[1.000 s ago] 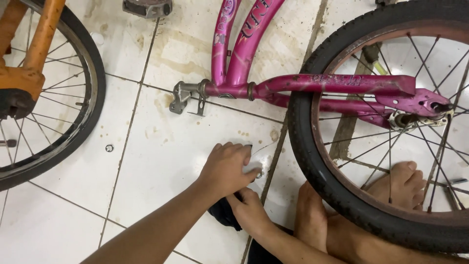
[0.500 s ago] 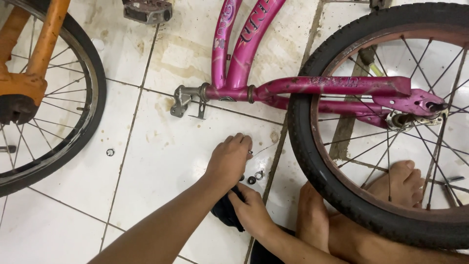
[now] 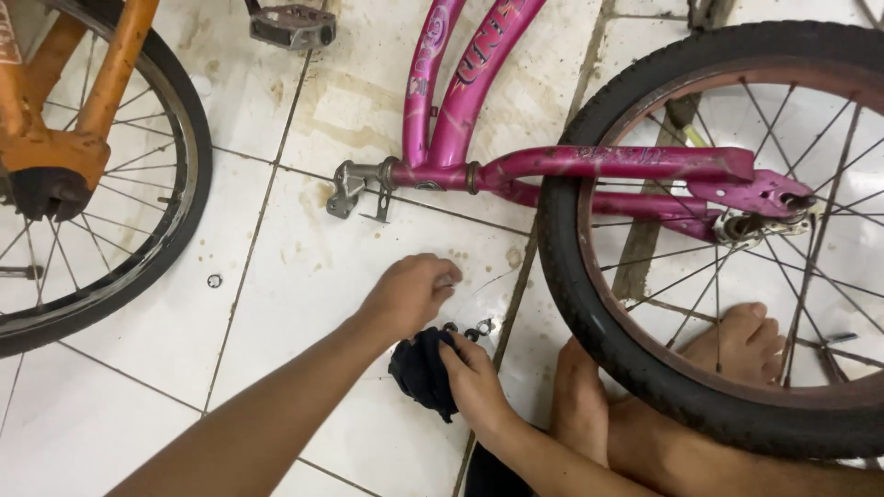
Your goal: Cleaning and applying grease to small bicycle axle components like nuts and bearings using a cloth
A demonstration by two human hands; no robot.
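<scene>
A person sits barefoot on a stained white tiled floor [image 3: 304, 276] beside a pink bicycle [image 3: 589, 166] lying on its side, its frame scuffed and its rear wheel [image 3: 589, 304] ringed with a rust-brown rim. The left hand [image 3: 410, 293] hovers just over the tile with fingers curled together, the grip pinched shut around something too small to make out. The right hand [image 3: 474, 382] is closed on a dark cloth [image 3: 422, 373], bunched and crumpled, pressed against the floor just below the left hand. Between the two hands, touching the tile, lie a few small metal washers [image 3: 471, 329], dull grey rings set close together near a grout line. Another lone ring [image 3: 215, 281] rests well apart to the left, near the black tyre of an orange bicycle [image 3: 92, 110]. The person's bare feet [image 3: 737, 345] sit against the pink bicycle's rear wheel, one seen through its spokes. A grey pedal [image 3: 293, 25] lies at the top of the scene.
</scene>
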